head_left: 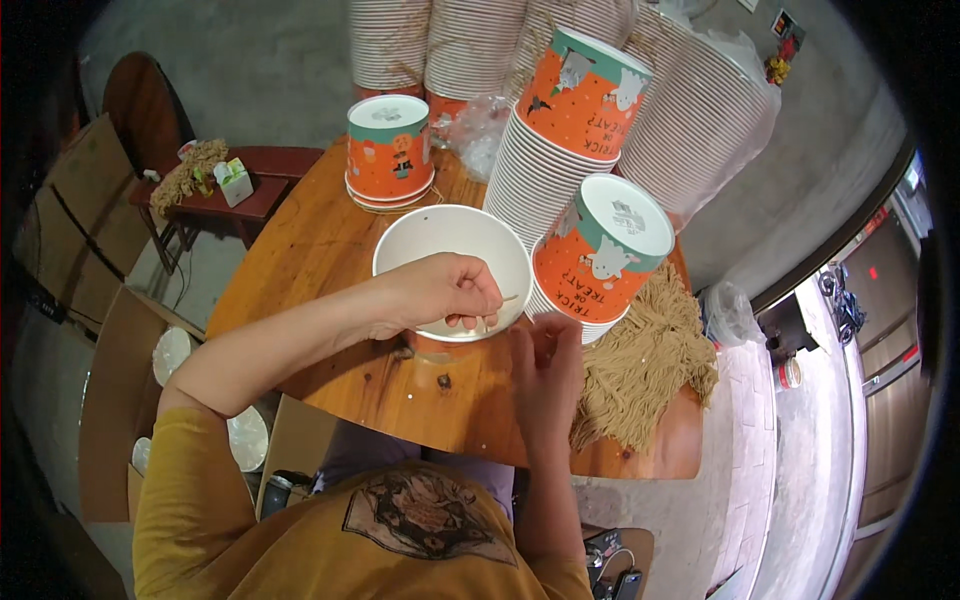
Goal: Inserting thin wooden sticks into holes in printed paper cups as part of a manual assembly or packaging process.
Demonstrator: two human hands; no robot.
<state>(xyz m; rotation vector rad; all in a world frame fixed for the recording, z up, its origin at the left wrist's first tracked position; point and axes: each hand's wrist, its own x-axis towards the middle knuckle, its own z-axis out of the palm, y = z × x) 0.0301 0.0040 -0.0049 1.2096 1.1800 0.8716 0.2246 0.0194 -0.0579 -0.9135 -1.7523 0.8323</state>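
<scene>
An open paper bucket stands on the table in front of me, white inside, with a bit of orange showing below its rim. Over its mouth is my left hand, its fingers pinched together. A short end of tan cord sticks out from those fingertips. Beside the bucket's right rim, my right hand has its fingers curled in; what they hold, if anything, is hidden. Just beyond it stands an upside-down stack of orange printed buckets. A heap of tan cords lies to the right of this hand.
Another upside-down bucket stack rises behind, and a shorter one sits at the back left. Tall nested stacks line the wall, some in clear plastic. A cardboard box with white-ended buckets is at lower left, near a red bench.
</scene>
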